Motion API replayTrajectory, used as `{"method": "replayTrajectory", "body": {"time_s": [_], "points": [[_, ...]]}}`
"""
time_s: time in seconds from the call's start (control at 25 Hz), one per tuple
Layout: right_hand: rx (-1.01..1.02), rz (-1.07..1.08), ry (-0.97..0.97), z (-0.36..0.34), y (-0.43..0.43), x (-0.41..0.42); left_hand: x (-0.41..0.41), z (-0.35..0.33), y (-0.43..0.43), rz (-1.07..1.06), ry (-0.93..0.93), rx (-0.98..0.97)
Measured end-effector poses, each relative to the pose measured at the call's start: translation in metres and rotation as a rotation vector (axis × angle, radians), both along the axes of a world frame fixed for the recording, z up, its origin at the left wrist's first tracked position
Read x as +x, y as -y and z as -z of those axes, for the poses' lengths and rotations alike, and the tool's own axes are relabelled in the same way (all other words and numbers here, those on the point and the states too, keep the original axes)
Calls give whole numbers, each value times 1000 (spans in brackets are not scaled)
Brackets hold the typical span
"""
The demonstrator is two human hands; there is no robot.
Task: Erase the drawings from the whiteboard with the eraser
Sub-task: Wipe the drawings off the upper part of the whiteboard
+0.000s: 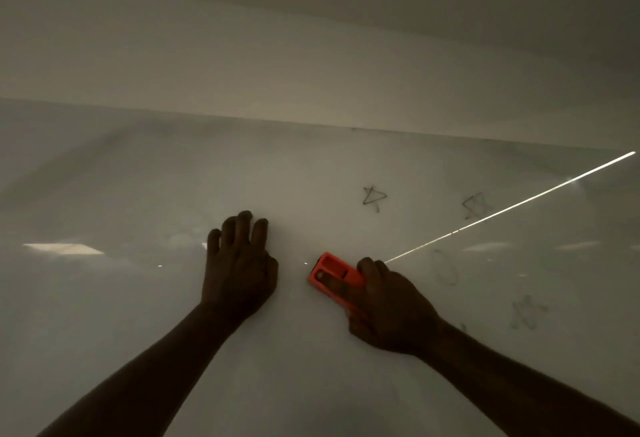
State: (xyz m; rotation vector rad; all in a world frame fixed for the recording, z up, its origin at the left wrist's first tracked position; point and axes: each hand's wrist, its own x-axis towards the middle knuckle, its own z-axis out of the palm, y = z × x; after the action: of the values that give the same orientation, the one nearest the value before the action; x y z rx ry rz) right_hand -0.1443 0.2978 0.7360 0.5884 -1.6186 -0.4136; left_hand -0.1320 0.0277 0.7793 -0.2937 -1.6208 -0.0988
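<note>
**A:** Where's the eraser (334,277) right now?

**B:** I have it in my right hand (388,308), fingers wrapped around its near end, the orange body angled up and to the left. It looks pressed against the whiteboard (138,298), just right of the middle, though I can't be sure it's truly touching.

**A:** And your left hand (239,274)?

**B:** Open, holding nothing, palm toward the board with the fingers slightly curled, just left of the eraser. I read that as bracing, so I can lean into the wipe without wobbling.

**A:** Why hold the eraser by one end?

**B:** My guess is that it leaves most of its length clear for a sweep. The part I can see is the hollow plastic back, so the wiping face should be toward the board.

**A:** What's left to clear?

**B:** All to the right. A star (373,197) above and right of the eraser, a second star (476,205) farther right, a faint oval (445,267) just right of my right hand, and a faded star (526,312) lower right. The left side of the board looks bare apart from reflected ceiling lights.

**A:** So the next sweep?

**B:** Rightward, I'd judge. The oval is nearest.
</note>
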Motion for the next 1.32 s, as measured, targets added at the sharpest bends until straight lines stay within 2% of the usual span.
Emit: {"method": "replayTrajectory", "body": {"time_s": [0.04,0.08,0.12,0.2,0.24,0.28,0.32,0.4,0.44,0.48,0.52,0.6,0.68,0.72,0.76,0.8,0.92,0.96,1.0,1.04,1.12,1.16,1.2,1.24,1.28,1.32], "points": [[13,80,-2,-27,-22,3,-2,2,-18,2,7,-10],[-101,148,-12,-54,-41,6,-6,5,-31,2,24,4],[-307,182,-16,-78,-57,8,-9,8,-40,1,43,35],[-779,118,-41,-110,-60,10,-15,12,-47,-20,56,68],[-926,40,-43,-118,-44,6,-17,13,-48,-31,54,72],[-967,-28,-32,-120,-17,1,-17,13,-47,-33,55,76],[-896,-80,-43,-116,12,-3,-17,11,-47,-28,57,79],[-493,-116,-64,-98,52,-8,-17,12,-46,-28,49,82],[-281,-94,-51,-101,48,-9,-17,13,-46,-34,46,80],[-178,-80,-62,-118,28,-7,-18,14,-46,-40,35,78],[-221,-29,-82,-136,0,-4,-19,14,-45,-41,18,75],[-604,62,-93,-164,-56,0,-21,12,-45,-48,-15,80],[-999,-7,-66,-169,-80,5,-22,11,-47,-59,-16,78],[-1039,-38,-61,-163,-73,2,-23,11,-47,-61,-15,74],[-993,-58,-41,-150,-57,-1,-23,12,-47,-58,-23,75],[-857,-88,-20,-129,-39,-5,-23,12,-47,-53,-30,75],[-143,-118,11,-24,-22,-17,-19,13,-45,-50,-50,72],[-23,-86,48,-6,-40,-16,-18,13,-44,-64,-40,74],[-16,-52,41,-4,-71,-11,-18,13,-47,-81,-23,67],[-116,15,2,-14,-100,-4,-17,12,-48,-101,5,62],[-499,164,-41,-48,-149,9,-15,11,-54,-139,59,63],[-696,179,-28,-58,-161,10,-12,11,-61,-146,63,58],[-808,130,-28,-61,-157,7,-10,11,-70,-137,62,44],[-851,86,9,-55,-142,5,-8,11,-85,-121,62,19],[-776,23,17,-38,-122,-1,-8,12,-103,-106,69,-18],[-603,-46,25,-10,-102,-7,-8,13,-122,-89,78,-55]]}}
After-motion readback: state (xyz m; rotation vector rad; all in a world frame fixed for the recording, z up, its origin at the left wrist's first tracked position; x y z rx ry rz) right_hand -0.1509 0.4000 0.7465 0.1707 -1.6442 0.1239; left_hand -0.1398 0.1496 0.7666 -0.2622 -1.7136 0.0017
